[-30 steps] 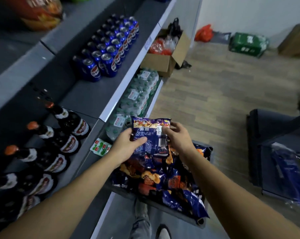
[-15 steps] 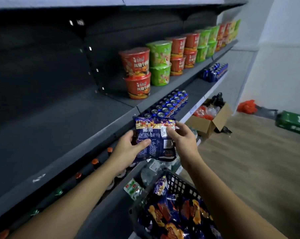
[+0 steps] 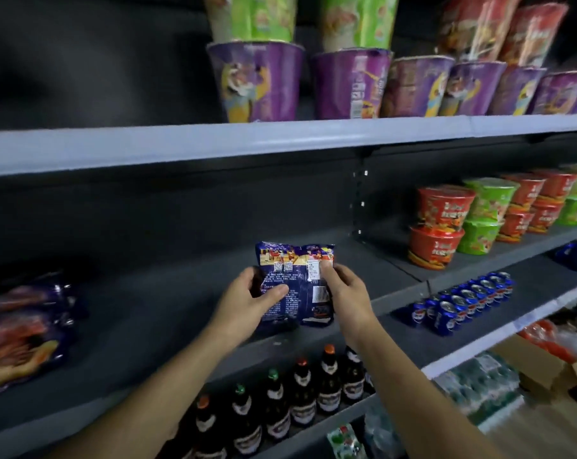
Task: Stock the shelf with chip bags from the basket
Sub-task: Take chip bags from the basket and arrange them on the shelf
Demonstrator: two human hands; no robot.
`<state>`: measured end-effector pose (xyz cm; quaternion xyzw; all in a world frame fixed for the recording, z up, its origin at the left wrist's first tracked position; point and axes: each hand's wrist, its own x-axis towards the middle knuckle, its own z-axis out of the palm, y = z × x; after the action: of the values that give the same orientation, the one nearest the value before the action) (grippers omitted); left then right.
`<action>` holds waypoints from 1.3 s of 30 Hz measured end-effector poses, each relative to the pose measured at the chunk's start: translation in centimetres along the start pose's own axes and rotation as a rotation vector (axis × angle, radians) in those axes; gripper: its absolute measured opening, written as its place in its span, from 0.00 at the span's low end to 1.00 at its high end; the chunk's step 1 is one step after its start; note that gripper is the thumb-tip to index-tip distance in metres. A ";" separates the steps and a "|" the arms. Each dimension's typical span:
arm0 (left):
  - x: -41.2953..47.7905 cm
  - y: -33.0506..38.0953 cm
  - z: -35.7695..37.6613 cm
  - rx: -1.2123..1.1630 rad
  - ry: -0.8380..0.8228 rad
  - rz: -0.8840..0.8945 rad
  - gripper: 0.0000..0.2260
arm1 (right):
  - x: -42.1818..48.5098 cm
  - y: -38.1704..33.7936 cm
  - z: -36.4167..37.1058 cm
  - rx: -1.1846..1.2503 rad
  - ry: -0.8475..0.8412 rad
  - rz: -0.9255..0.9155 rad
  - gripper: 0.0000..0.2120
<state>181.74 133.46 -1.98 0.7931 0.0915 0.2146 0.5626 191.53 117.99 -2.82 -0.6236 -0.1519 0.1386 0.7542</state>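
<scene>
The bag (image 3: 293,283) is upright between both hands, over the bare middle stretch of the dark shelf (image 3: 147,313). Its printed back faces the camera. Whether its lower edge already touches the board cannot be told.

The left hand (image 3: 247,303) grips the bag's left side, with the thumb laid across the back panel and the fingers hidden behind. The right hand (image 3: 346,293) pinches the right edge, one finger running up beside the white label.

It looks light and puffy: thin glossy film that is slick and crinkly and dents under the thumb. The chips inside would likely crush, so a loose hold at the side seams — as now — suits it better than squeezing the middle. Such a pillow shape will probably not stand well alone and may slump or slide on the smooth board.

At the far left, more bags (image 3: 25,326) lie flat, shiny and wrinkled. To the right stand stacked bowls (image 3: 436,226), tapered and stiff, and below them rows of cans (image 3: 459,303). Dark glass bottles (image 3: 300,399) line the shelf underneath.
</scene>
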 end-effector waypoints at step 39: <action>-8.0 -4.5 -25.5 -0.137 0.534 -0.084 0.15 | -4.6 1.4 30.4 -0.111 -0.486 -0.171 0.20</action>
<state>163.79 153.71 -1.07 0.6642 0.2544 0.3981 0.5793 175.07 143.70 0.89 -0.5975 -0.3880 0.2116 0.6692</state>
